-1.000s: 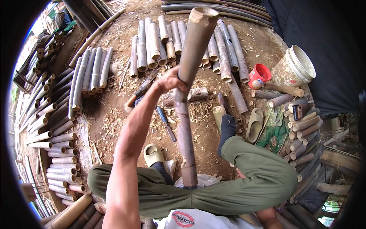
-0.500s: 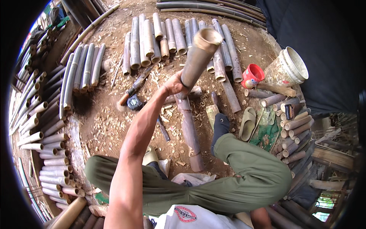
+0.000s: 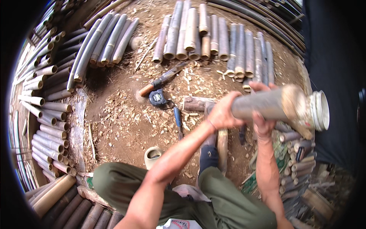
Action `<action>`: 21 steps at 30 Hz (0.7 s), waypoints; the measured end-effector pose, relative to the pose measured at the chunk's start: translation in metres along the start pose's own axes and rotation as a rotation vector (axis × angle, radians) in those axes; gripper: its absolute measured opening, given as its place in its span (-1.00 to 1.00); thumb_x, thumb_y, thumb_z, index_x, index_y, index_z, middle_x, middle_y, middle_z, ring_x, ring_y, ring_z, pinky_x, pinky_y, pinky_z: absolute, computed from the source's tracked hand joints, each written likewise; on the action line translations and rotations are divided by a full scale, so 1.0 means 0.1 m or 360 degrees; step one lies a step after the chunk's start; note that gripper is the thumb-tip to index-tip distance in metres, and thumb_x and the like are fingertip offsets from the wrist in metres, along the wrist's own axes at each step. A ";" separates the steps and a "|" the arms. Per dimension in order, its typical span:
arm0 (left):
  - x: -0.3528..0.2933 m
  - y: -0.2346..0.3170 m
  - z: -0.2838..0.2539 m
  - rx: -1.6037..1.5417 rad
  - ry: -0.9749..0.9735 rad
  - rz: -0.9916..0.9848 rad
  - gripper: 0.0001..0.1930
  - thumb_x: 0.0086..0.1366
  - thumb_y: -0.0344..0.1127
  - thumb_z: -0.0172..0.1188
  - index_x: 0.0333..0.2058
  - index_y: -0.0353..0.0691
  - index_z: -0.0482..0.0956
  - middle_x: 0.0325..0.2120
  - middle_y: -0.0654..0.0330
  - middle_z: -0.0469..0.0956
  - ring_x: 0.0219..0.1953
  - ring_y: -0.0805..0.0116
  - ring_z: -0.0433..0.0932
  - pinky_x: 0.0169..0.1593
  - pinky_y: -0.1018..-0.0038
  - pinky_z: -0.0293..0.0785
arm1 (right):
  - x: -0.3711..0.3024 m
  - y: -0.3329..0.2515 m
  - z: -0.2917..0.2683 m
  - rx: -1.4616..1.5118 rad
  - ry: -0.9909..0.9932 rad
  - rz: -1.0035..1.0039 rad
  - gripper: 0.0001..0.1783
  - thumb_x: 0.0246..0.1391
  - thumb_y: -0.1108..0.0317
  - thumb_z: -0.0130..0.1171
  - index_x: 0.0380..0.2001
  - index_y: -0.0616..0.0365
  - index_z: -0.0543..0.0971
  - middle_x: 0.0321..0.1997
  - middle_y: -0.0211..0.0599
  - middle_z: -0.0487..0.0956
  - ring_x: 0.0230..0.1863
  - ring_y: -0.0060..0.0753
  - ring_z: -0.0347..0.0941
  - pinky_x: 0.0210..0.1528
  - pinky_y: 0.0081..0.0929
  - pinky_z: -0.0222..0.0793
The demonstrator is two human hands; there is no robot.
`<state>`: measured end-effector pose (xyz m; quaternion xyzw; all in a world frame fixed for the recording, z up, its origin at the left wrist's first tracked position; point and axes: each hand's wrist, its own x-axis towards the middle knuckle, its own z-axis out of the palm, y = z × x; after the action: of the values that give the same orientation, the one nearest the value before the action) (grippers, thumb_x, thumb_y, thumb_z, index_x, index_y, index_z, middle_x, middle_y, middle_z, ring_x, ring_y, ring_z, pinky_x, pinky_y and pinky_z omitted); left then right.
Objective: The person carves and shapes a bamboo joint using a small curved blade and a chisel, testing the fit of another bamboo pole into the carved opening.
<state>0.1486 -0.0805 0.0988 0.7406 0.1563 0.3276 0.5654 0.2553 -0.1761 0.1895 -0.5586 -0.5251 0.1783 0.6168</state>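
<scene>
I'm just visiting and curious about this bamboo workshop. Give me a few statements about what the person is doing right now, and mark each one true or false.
1. Both hands grip one bamboo section. True: left hand, right hand.
2. The bamboo section is held upright. False: it lies roughly level, pointing to the person's right.
3. A tape measure lies on the ground. True.
4. The machete is in the right hand. False: it lies on the ground.
5. The ground is swept clean. False: wood chips cover it.
</scene>
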 end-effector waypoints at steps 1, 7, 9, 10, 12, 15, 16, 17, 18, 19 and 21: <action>0.06 0.07 0.12 -0.0051 0.0088 0.0151 -0.20 -0.26 -0.21 0.51 0.04 -0.20 0.40 -0.17 0.00 0.55 -0.06 0.00 0.56 0.03 0.20 0.51 | 0.02 0.18 -0.13 -0.0021 -0.0026 -0.0268 0.07 -0.17 0.02 0.49 0.28 0.24 0.11 0.10 -0.12 0.45 0.14 -0.22 0.37 0.27 -0.25 0.23; 0.01 0.08 0.05 -0.0130 0.0231 0.0289 -0.25 -0.28 -0.21 0.52 -0.02 -0.24 0.45 -0.20 0.04 0.53 -0.13 -0.04 0.53 -0.04 0.18 0.43 | 0.02 -0.26 0.40 0.0205 0.0230 0.0087 -0.12 -0.11 0.02 0.46 0.16 0.04 0.18 -0.07 -0.21 0.42 -0.03 -0.24 0.41 0.19 -0.12 0.27; 0.02 0.09 0.02 -0.0157 0.0242 0.0274 -0.29 -0.25 -0.22 0.50 -0.03 -0.22 0.46 -0.21 0.06 0.53 -0.14 -0.02 0.53 -0.06 0.19 0.42 | 0.05 -0.23 0.42 0.0179 0.0191 -0.0006 -0.14 -0.10 0.02 0.44 0.16 0.06 0.19 -0.09 -0.20 0.41 -0.08 -0.22 0.41 0.14 -0.10 0.29; 0.04 0.10 0.02 -0.0176 0.0249 0.0268 -0.30 -0.23 -0.23 0.50 -0.03 -0.22 0.46 -0.21 0.07 0.53 -0.14 -0.01 0.53 -0.05 0.19 0.41 | 0.08 -0.19 0.40 0.0181 0.0146 -0.0079 -0.14 -0.09 0.02 0.42 0.16 0.08 0.19 -0.09 -0.18 0.41 -0.09 -0.20 0.41 0.12 -0.09 0.30; 0.05 0.11 0.02 -0.0202 0.0264 0.0253 -0.33 -0.21 -0.24 0.48 -0.04 -0.21 0.47 -0.22 0.09 0.53 -0.14 0.01 0.53 -0.05 0.20 0.41 | 0.13 -0.06 0.31 0.0219 0.0019 -0.0226 -0.12 -0.09 -0.01 0.39 0.18 0.13 0.18 -0.07 -0.12 0.40 -0.08 -0.16 0.40 0.09 -0.09 0.30; 0.05 0.16 0.02 -0.0245 0.0241 0.0182 -0.36 -0.22 -0.26 0.47 -0.06 -0.20 0.48 -0.22 0.10 0.52 -0.12 0.03 0.51 -0.03 0.22 0.39 | 0.16 0.02 0.26 0.0195 -0.0035 -0.0313 -0.08 -0.09 -0.09 0.38 0.19 0.16 0.17 -0.08 -0.11 0.40 -0.08 -0.13 0.40 0.06 -0.09 0.30; 0.05 0.14 0.02 -0.0232 0.0240 0.0172 -0.36 -0.23 -0.26 0.46 -0.07 -0.21 0.48 -0.21 0.11 0.52 -0.12 0.03 0.51 -0.03 0.22 0.38 | 0.13 0.04 0.24 0.0172 -0.0022 -0.0307 -0.07 -0.08 -0.12 0.39 0.19 0.15 0.17 -0.08 -0.13 0.40 -0.08 -0.13 0.40 0.06 -0.08 0.30; 0.05 0.11 0.00 -0.0219 0.0237 0.0163 -0.35 -0.24 -0.27 0.46 -0.07 -0.21 0.48 -0.19 0.11 0.52 -0.11 0.04 0.50 -0.02 0.22 0.38 | 0.10 0.04 0.22 0.0149 -0.0009 -0.0300 -0.06 -0.08 -0.15 0.39 0.19 0.14 0.17 -0.08 -0.14 0.40 -0.08 -0.13 0.40 0.06 -0.07 0.30; 0.08 0.10 -0.01 -0.0209 0.0228 0.0178 -0.35 -0.24 -0.28 0.46 -0.07 -0.21 0.49 -0.18 0.11 0.51 -0.10 0.05 0.50 -0.02 0.23 0.38 | 0.10 0.04 0.20 0.0141 -0.0089 -0.0334 -0.05 -0.08 -0.16 0.39 0.19 0.14 0.17 -0.08 -0.15 0.40 -0.09 -0.14 0.41 0.05 -0.06 0.30; 0.04 0.10 -0.02 -0.0226 0.0213 0.0193 -0.36 -0.24 -0.27 0.45 -0.07 -0.22 0.48 -0.17 0.11 0.50 -0.09 0.05 0.49 -0.01 0.22 0.37 | 0.09 0.02 0.19 0.0134 -0.0170 -0.0366 -0.05 -0.08 -0.17 0.39 0.19 0.14 0.17 -0.07 -0.15 0.40 -0.09 -0.14 0.41 0.05 -0.06 0.30; -0.01 0.13 -0.01 -0.0229 0.0182 0.0221 -0.36 -0.23 -0.27 0.45 -0.07 -0.22 0.47 -0.18 0.11 0.50 -0.10 0.05 0.48 0.00 0.21 0.36 | 0.06 -0.05 0.09 0.0085 -0.0386 -0.0377 -0.06 -0.06 -0.14 0.37 0.20 0.14 0.16 -0.05 -0.15 0.39 -0.11 -0.16 0.40 0.04 -0.05 0.29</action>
<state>0.1459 -0.0845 0.1112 0.6873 0.1125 0.4181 0.5832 0.2481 -0.1682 0.1946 -0.4507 -0.6529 0.1843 0.5803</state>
